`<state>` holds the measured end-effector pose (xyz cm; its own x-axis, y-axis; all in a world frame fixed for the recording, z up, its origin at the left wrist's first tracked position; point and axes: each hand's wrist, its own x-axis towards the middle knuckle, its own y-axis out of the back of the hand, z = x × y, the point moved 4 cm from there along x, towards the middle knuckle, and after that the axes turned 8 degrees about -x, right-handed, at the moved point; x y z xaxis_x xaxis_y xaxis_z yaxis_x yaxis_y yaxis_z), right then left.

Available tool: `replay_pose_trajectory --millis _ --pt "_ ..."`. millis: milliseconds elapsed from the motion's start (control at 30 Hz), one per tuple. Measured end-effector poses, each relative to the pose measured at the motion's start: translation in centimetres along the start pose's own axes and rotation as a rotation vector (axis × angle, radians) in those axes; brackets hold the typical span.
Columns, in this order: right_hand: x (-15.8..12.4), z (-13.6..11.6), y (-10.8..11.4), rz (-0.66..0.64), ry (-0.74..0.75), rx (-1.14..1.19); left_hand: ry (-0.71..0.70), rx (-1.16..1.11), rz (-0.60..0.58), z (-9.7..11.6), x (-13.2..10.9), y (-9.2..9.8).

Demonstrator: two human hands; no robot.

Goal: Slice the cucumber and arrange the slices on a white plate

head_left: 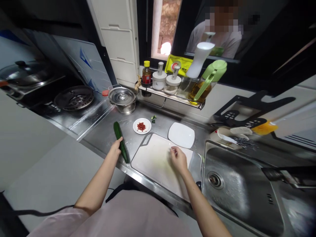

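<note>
1. A white, grey-rimmed rectangular cutting board (151,154) is laid on the stainless-steel counter (98,131); slipping could be caused by water beneath it, though its underside cannot be seen.
2. Over the board, the fingers of the right hand (178,158) are curled narrow; whether anything is pinched between them cannot be told.
3. Left of the board, a long, dark-green cucumber (118,130) is gripped around its middle by the closed fingers of the left hand (117,146). Its lower end is placed near the counter's front edge, so a roll to the floor could be caused by a loosened grip.
4. Beyond the board, chopped red pieces (141,126) are held on a small round white plate (135,128); they could be scattered by a rightward swing of the cucumber's far end.
5. A rounded-square white plate (181,135) is set near the right hand and could be nudged by its knuckles.
</note>
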<state>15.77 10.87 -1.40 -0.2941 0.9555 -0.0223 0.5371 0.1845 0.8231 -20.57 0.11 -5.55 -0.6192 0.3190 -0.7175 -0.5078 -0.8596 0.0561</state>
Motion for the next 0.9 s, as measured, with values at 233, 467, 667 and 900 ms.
replay_pose_trajectory --millis 233,467,667,900 --pt "-3.3 -5.6 -4.3 -0.302 0.161 0.278 0.253 -0.456 0.039 -3.7 -4.1 -2.3" --pt "-5.1 -6.5 -6.4 -0.341 0.105 0.445 0.264 -0.599 -0.08 -6.9 -7.1 -3.6" --pt "-5.2 -4.5 -6.2 -0.294 0.064 0.595 0.365 -0.398 -0.157 -9.0 -8.8 -3.0" --pt "-5.0 -1.6 -5.6 -0.283 0.108 0.572 0.482 -0.281 -0.324 -9.9 -11.9 -2.4"
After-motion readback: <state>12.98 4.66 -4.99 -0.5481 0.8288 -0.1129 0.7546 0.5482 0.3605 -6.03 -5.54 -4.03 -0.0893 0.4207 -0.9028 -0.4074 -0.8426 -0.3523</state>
